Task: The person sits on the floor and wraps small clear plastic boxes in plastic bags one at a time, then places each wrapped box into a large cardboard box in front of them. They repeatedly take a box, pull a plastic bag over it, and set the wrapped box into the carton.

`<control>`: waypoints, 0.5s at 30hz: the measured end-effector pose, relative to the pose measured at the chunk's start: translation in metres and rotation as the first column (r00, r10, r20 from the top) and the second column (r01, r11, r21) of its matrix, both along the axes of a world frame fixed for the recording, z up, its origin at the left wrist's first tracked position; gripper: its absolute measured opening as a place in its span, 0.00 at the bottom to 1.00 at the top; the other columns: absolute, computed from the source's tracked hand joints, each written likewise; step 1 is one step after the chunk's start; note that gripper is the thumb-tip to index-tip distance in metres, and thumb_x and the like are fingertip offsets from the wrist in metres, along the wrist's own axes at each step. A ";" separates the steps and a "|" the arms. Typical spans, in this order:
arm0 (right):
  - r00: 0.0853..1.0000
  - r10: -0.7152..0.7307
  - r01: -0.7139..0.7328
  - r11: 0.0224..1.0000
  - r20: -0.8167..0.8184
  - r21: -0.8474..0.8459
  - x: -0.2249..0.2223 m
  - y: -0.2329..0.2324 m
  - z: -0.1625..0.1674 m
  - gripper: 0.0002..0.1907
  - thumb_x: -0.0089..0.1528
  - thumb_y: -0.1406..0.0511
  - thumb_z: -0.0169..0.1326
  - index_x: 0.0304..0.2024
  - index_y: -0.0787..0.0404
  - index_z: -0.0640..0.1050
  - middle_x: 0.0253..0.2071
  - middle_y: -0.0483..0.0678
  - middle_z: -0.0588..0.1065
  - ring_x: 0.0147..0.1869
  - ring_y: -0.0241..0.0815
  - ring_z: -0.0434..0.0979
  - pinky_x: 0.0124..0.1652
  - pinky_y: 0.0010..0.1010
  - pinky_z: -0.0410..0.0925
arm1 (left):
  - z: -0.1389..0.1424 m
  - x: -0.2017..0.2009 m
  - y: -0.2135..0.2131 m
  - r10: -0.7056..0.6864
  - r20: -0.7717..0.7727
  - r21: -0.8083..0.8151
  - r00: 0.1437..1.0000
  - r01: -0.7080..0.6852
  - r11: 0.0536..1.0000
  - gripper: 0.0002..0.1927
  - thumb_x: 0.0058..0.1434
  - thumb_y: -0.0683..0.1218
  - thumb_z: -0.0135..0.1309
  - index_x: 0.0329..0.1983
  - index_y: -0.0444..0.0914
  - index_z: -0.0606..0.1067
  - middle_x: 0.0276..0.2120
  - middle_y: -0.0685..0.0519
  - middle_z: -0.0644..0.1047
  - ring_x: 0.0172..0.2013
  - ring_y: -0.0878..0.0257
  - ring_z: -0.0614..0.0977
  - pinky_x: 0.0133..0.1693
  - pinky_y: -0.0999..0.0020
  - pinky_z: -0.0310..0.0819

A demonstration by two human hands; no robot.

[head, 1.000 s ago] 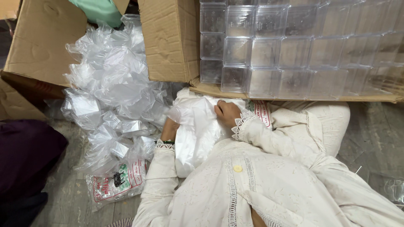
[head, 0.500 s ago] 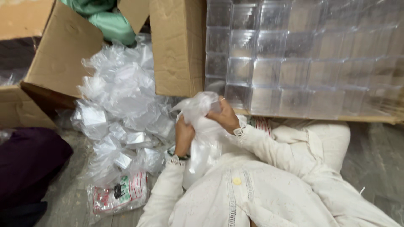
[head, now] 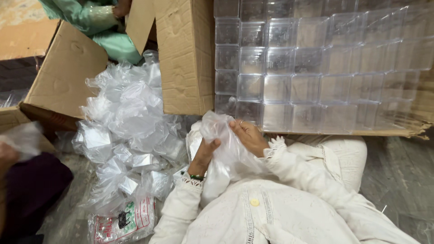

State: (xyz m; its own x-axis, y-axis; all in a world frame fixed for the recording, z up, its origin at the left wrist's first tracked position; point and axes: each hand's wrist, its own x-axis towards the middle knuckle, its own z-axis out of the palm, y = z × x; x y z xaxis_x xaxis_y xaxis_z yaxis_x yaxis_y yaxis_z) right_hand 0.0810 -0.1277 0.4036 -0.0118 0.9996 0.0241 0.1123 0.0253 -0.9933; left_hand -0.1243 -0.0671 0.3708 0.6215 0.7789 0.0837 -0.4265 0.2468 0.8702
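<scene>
Both my hands hold a clear crinkled plastic bag (head: 228,151) in front of my chest. My left hand (head: 204,156) grips its lower left side with the thumb pressed into the film. My right hand (head: 247,135) pinches the upper right edge near the bag's mouth. White lace-cuffed sleeves cover both my arms. Just beyond my hands stands a stack of clear square plastic boxes (head: 316,63) on a cardboard sheet.
A heap of clear bags holding small boxes (head: 129,135) lies to my left beside an open cardboard carton (head: 185,58). A printed packet (head: 122,221) lies on the floor. Another person's green sleeve (head: 86,16) is at top left, a dark-clothed person (head: 27,190) at far left.
My hands have risen with the bag and moved toward the stacked boxes. The right hand now pinches the bag's upper edge. The view has shifted downward.
</scene>
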 end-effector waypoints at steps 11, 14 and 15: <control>0.990 0.137 -0.134 0.987 -0.023 0.086 -0.007 -0.022 0.015 0.49 0.51 0.60 0.71 0.69 0.57 0.60 0.64 0.53 0.67 0.70 0.45 0.65 0.67 0.37 0.58 | 0.021 -0.009 -0.008 0.118 -0.176 0.254 0.977 -0.071 0.964 0.42 0.52 0.51 0.71 0.65 0.32 0.65 0.53 0.50 0.74 0.54 0.62 0.76 0.56 0.65 0.71; 0.961 0.150 -0.133 0.987 -0.231 0.087 -0.012 -0.024 0.014 0.40 0.51 0.65 0.74 0.59 0.57 0.65 0.58 0.51 0.67 0.64 0.43 0.66 0.63 0.37 0.62 | 0.024 -0.012 -0.010 0.137 -0.170 0.273 0.976 -0.087 0.958 0.44 0.48 0.51 0.72 0.64 0.34 0.65 0.53 0.51 0.73 0.53 0.63 0.75 0.56 0.65 0.70; 0.954 0.157 -0.142 0.987 -0.257 0.075 -0.013 -0.024 0.015 0.39 0.50 0.65 0.74 0.57 0.56 0.66 0.57 0.50 0.67 0.64 0.42 0.67 0.62 0.36 0.63 | 0.025 -0.012 -0.012 0.132 -0.167 0.260 0.977 -0.086 0.962 0.44 0.48 0.50 0.73 0.64 0.33 0.65 0.53 0.51 0.73 0.54 0.62 0.75 0.56 0.65 0.70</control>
State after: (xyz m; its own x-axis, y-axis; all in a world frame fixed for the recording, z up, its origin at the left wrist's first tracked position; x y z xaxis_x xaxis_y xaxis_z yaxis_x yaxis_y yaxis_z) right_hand 0.0683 -0.1519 0.4182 -0.1471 0.9839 0.1016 -0.1602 0.0777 -0.9840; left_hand -0.1360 -0.0788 0.3963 0.5569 0.8112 0.1783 -0.2681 -0.0276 0.9630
